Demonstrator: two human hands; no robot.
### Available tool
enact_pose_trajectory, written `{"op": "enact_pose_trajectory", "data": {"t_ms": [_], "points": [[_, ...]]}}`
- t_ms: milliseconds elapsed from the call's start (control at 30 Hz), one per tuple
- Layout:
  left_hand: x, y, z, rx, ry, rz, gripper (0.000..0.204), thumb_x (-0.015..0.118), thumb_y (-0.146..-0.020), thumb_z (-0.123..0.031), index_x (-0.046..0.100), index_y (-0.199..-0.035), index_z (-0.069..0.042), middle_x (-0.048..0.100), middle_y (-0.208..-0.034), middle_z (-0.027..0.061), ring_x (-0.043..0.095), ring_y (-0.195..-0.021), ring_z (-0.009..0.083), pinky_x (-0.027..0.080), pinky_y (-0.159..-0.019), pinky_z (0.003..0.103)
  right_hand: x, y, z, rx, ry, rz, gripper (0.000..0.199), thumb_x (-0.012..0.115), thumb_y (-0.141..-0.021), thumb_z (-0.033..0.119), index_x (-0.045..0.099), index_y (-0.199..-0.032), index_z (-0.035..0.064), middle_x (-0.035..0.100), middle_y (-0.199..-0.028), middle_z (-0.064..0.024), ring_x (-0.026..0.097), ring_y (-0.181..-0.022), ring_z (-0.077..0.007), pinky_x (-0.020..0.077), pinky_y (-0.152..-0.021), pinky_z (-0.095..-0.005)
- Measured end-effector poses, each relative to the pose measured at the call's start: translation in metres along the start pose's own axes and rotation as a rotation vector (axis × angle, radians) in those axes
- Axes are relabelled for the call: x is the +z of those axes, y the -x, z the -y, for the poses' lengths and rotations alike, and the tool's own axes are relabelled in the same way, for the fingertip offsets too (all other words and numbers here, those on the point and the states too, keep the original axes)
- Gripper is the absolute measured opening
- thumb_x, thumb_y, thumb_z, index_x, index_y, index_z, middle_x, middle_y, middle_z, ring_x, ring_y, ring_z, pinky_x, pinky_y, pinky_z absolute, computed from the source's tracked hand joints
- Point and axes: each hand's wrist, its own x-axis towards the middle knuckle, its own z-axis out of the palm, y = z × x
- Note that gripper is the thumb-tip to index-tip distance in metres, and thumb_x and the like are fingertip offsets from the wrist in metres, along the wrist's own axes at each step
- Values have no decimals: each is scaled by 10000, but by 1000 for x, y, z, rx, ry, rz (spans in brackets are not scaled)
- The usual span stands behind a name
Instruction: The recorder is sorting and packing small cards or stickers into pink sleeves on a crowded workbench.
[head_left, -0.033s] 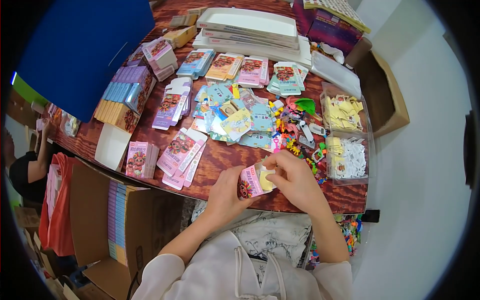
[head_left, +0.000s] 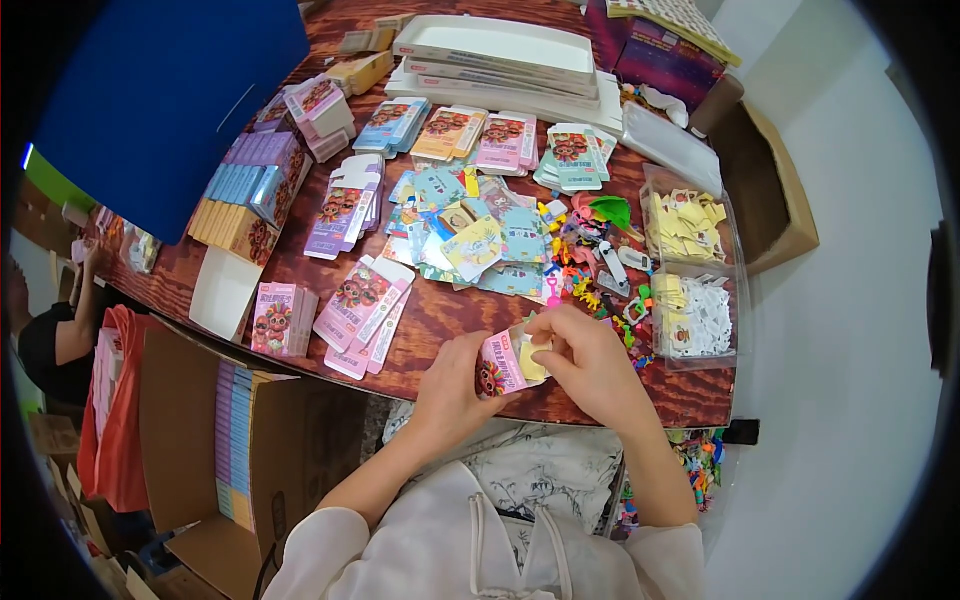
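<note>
The step in hand looks to be filling or closing a small pink box (head_left: 500, 364), held over the near edge of the patterned surface (head_left: 440, 315) with its open end toward the right hand (head_left: 595, 368). A yellow piece (head_left: 532, 362) shows at that opening. The next move seems to call for keeping the mouth steady while the piece is worked in without creasing the card. The left hand (head_left: 447, 388) clasps the box, thumb along its lower edge and fingers around the far side. The right fingers are bent and close together, with the thumb at the yellow piece; whether they pinch it or only touch it, I cannot tell.
</note>
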Motion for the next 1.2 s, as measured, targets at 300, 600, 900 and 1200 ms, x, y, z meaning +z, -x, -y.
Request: {"op": "enact_pose_trajectory", "data": {"t_ms": [300,600,900,1200], "points": [[7,1,6,-69,235,-110,807,900,-686,-152,459,-1350,-25,580,-1259,154,601,-1154,293,501,-962,380,26,32,19,-298,243,-406,209,738,-799,36,661,-993,24,617,-1162,-153,571,-1025,-318,479,-833,-381],[11,2,12,-81,315,-151,815,879,-670,-117,447,-1356,-35,556,-1303,172,582,-1195,345,491,-986,411,42,36,18,-304,153,-346,295,757,-794,91,647,-1050,-2,608,-1155,-184,577,-1012,-359,489,-838,-424],[-1,4,-1,-40,267,-103,804,864,-715,-138,410,-1366,-5,550,-1307,214,584,-1205,360,488,-987,422,55,31,2,-210,85,-297,282,708,-839,15,621,-1107,9,649,-982,-133,646,-848,-278,528,-712,-365],[-21,16,-20,11,581,102,669,705,-890,8,375,-1472,-9,591,-1294,171,633,-1186,244,542,-953,357,36,46,-6,-55,-509,-477,253,590,-911,-64,582,-1163,-40,608,-1087,-74,584,-979,-122,454,-876,-242]]}}
